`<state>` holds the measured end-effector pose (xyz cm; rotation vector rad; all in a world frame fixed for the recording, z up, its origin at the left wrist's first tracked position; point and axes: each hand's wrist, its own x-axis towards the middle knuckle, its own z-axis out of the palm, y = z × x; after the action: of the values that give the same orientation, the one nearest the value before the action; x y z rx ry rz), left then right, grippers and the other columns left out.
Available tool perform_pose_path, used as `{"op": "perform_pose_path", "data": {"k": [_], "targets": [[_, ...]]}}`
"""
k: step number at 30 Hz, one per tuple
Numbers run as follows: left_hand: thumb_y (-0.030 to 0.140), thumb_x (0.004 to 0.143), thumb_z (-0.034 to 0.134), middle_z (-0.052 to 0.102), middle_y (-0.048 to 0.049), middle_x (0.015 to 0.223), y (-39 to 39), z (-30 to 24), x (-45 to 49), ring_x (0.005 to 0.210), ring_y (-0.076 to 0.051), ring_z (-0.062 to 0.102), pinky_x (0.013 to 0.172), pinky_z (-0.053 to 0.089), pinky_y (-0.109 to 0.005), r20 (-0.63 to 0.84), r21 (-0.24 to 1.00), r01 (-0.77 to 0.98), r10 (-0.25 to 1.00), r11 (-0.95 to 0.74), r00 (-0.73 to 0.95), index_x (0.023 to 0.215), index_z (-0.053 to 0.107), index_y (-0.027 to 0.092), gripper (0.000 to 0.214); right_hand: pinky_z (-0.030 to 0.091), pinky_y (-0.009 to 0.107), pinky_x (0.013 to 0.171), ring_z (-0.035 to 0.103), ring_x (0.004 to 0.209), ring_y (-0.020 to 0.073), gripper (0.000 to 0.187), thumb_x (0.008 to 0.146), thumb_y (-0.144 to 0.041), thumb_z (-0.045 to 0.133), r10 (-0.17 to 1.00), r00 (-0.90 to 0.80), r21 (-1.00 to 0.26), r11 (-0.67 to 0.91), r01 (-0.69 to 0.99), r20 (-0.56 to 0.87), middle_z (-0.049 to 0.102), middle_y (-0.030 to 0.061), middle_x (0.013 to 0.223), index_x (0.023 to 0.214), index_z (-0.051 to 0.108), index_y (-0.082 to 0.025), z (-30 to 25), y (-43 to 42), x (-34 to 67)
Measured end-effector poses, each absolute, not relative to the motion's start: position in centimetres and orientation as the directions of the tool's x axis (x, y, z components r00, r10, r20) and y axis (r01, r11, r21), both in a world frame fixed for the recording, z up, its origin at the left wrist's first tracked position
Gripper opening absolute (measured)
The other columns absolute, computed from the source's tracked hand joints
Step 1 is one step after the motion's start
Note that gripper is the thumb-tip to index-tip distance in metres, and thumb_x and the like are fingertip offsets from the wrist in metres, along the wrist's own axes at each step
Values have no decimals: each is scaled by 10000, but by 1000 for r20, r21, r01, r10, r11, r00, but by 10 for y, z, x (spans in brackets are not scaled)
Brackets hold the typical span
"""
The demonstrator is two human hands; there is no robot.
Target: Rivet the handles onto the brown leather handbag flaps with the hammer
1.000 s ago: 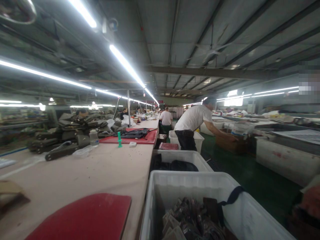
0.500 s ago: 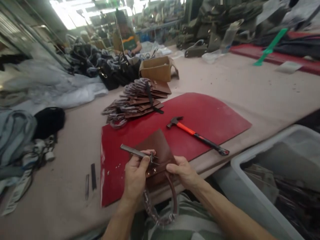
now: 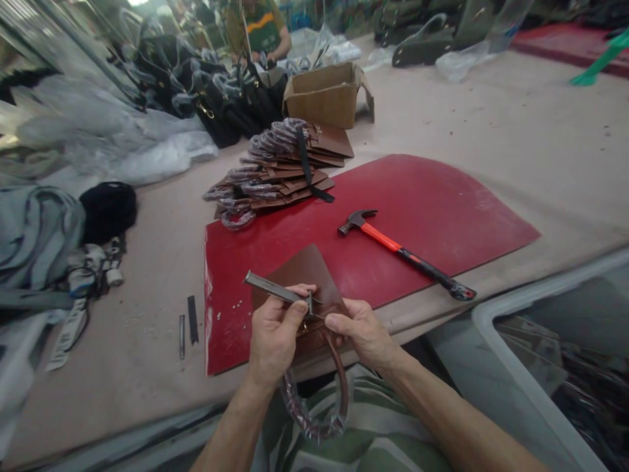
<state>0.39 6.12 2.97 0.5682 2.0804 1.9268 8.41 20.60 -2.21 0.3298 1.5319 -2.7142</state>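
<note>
My left hand (image 3: 276,331) is closed around a slim grey metal bar tool (image 3: 269,286), with the bar's far end pointing up and left. Thin pointed metal parts show beyond my fingertips, over the leather; whether they belong to the same tool I cannot tell. My right hand (image 3: 361,331) pinches the edge of a brown leather bag panel (image 3: 314,272) between thumb and fingers. From that panel a curved handle (image 3: 339,373), partly wrapped in clear plastic, hangs toward my lap. Small shiny metal fittings sit near the handle's base, partly hidden by my left hand.
A red board (image 3: 393,203) carries a claw hammer (image 3: 407,255). Behind lie stacked brown panels (image 3: 280,170) with wrapped handles and a cardboard box (image 3: 322,98). Two metal strips (image 3: 192,320) lie left. A grey bin (image 3: 496,341) stands right. A person (image 3: 265,33) sits across the table.
The view has tilted down and moved closer to the table. My left hand has brought the metal tool slightly right, closer to my right thumb; both hands keep their holds.
</note>
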Motion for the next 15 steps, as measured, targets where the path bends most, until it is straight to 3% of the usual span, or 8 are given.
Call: {"op": "perform_pose_path", "data": {"k": [6,11,15], "targets": [[322,915,641,730,-100,1092,59,25,6,1073,-227,670,971,510,-344,62,997,80,475,17,-878,986,685,169,174,328,220,517,439,539,98,378,700,-468,808,40,-989,-832,-545,100,-146,538,-20,598,774,665,-126,-26,213,87],[312,917,639,731,-92,1063,60,17,8,1051,-228,681,972,517,-370,-18,989,-83,462,-120,-887,982,673,172,158,367,240,577,471,599,119,399,684,-473,818,-1,-982,-827,-540,158,-187,572,-3,660,816,682,-123,-26,215,89],[302,896,666,733,-99,1072,59,12,9,1069,-238,679,981,516,-373,16,988,-55,442,-146,-897,976,684,168,157,322,223,523,440,547,102,377,712,-473,800,-3,-983,-836,-526,155,-181,543,-14,602,762,659,-127,-23,216,88]]}}
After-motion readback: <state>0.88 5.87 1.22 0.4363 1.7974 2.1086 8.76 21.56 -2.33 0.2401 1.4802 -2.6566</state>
